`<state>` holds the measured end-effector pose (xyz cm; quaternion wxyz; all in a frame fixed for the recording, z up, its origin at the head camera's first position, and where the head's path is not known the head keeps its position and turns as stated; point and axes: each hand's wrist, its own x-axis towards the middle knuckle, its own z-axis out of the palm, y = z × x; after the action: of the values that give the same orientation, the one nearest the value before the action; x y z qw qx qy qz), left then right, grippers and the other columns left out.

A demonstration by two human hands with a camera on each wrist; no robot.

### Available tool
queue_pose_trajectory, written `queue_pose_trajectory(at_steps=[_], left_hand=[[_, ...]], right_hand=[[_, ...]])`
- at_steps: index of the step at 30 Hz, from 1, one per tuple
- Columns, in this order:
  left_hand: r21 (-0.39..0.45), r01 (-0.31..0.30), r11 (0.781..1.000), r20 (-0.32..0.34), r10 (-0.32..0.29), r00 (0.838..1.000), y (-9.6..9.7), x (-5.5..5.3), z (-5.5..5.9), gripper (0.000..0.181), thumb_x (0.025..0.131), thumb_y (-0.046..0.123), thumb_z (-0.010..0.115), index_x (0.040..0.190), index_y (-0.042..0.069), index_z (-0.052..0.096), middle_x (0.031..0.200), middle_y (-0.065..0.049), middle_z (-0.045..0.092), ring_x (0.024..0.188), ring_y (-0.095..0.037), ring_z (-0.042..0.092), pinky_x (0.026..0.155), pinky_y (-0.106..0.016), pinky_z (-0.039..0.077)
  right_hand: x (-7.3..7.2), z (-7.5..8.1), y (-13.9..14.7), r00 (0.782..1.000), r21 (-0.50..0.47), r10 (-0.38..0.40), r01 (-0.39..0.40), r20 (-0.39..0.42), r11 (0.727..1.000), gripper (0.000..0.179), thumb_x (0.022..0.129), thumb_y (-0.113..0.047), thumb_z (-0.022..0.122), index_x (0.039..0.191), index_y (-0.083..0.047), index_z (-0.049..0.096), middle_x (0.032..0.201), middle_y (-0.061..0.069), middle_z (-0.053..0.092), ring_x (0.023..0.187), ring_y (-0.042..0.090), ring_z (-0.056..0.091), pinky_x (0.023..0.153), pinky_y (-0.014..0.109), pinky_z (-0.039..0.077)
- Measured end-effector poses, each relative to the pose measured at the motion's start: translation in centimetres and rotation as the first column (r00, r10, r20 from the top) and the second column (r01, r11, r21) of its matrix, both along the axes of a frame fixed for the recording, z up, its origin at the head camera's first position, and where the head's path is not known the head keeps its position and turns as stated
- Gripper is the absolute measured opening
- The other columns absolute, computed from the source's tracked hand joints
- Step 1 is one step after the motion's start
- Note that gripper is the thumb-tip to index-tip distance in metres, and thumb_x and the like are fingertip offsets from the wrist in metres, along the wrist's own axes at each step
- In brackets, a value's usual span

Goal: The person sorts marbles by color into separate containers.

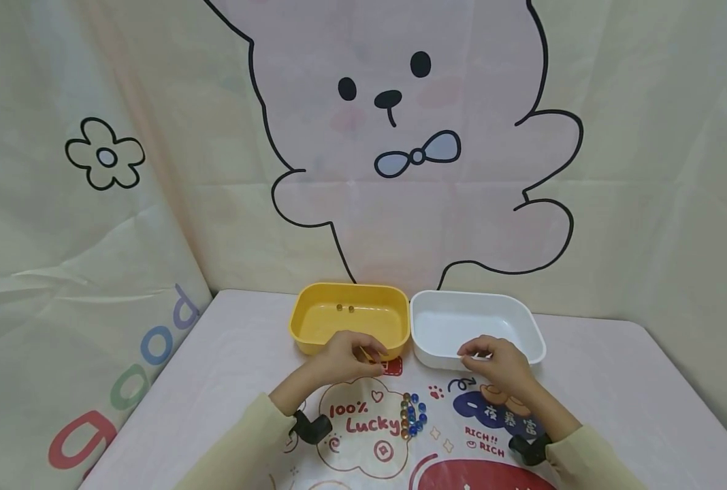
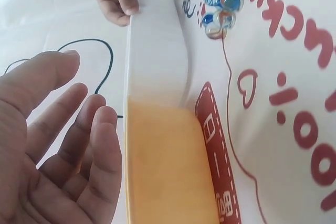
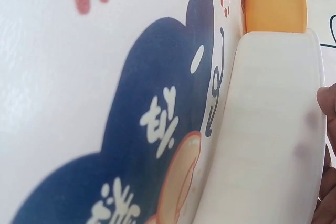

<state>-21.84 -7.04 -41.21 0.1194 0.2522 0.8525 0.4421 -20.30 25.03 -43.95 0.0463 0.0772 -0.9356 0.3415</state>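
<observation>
My left hand (image 1: 352,355) hovers over the front rim of a yellow tub (image 1: 376,306). In the left wrist view its thumb and fingers (image 2: 107,129) bend loosely apart with nothing between them. Two small amber marbles (image 1: 345,308) lie inside that tub. My right hand (image 1: 499,364) is over the front rim of a white tub (image 1: 449,320), fingers loosely bent. Its thumb (image 3: 326,100) sits right at the rim in the right wrist view, and no object shows in it; the tub's wall partly hides the other fingers.
Rows of amber and blue marbles (image 1: 412,416) lie on the printed tabletop (image 1: 608,381), nearer me than the tubs. The two tubs stand side by side at the table's back edge. Behind them hangs a curtain (image 1: 621,224) with a bear drawing.
</observation>
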Motion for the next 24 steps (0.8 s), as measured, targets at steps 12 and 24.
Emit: queue_pose_trajectory(at_steps=[12,24], left_hand=[[0.023,0.032,0.999,0.057,-0.033,0.998,1.4,1.5,-1.3,0.022,0.082,0.021,0.077,0.104,0.018,0.074,0.094,0.003,0.072,0.074,-0.008,0.060,0.067,-0.019,0.050],[0.078,0.048,0.996,0.121,-0.057,0.991,2.2,1.4,-3.1,0.022,0.082,0.018,0.077,0.103,0.014,0.074,0.084,0.007,0.070,0.071,-0.013,0.064,0.061,-0.021,0.053]], right_hand=[[0.0,-0.2,0.2,1.000,-0.018,-0.002,0.003,0.014,1.000,0.010,0.085,-0.021,0.072,0.095,-0.017,0.074,0.097,0.000,0.070,0.087,0.016,0.057,0.068,0.022,0.048],[-0.1,-0.1,0.0,1.000,-0.002,0.001,-0.001,0.000,1.000,0.010,0.085,-0.021,0.072,0.094,-0.017,0.074,0.095,0.000,0.070,0.085,0.015,0.058,0.068,0.024,0.048]])
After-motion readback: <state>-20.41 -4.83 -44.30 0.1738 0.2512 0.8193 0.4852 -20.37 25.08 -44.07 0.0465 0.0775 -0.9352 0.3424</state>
